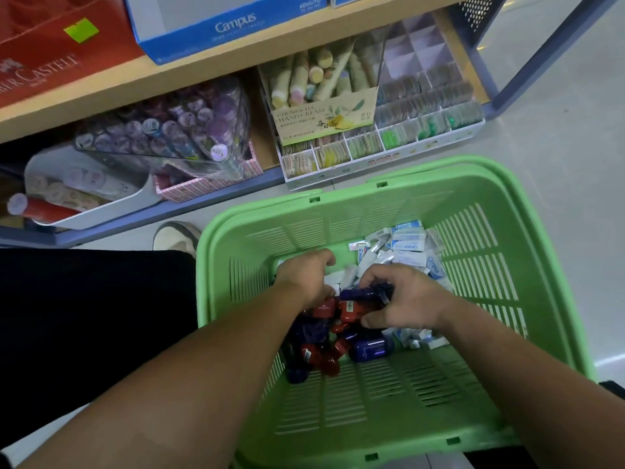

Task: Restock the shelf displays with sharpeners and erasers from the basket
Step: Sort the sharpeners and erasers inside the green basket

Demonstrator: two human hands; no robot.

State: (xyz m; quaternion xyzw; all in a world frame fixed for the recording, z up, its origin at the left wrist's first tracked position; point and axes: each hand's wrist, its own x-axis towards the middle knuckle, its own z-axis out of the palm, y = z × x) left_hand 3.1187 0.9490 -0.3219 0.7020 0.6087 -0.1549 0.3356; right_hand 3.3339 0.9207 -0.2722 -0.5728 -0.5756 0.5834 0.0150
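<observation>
A green plastic basket (473, 384) sits on the floor in front of me. Inside lies a heap of red and dark blue sharpeners (324, 353), with white and blue boxed erasers (409, 247) piled at the far side. Both my hands are down in the basket on the sharpener heap. My left hand (306, 277) curls over several red and blue sharpeners, fingers hidden among them. My right hand (402, 301) grips a cluster of dark blue and red sharpeners (363, 299) between thumb and curled fingers.
The bottom shelf (216, 194) holds a clear bin of purple tape rolls (176, 130), a hand cream box (324, 120) and a white compartment display (399, 140) with small packets. A red Faber-Castell box (50, 55) and blue Campus box (220, 25) sit above. My shoe (176, 236) is left of the basket.
</observation>
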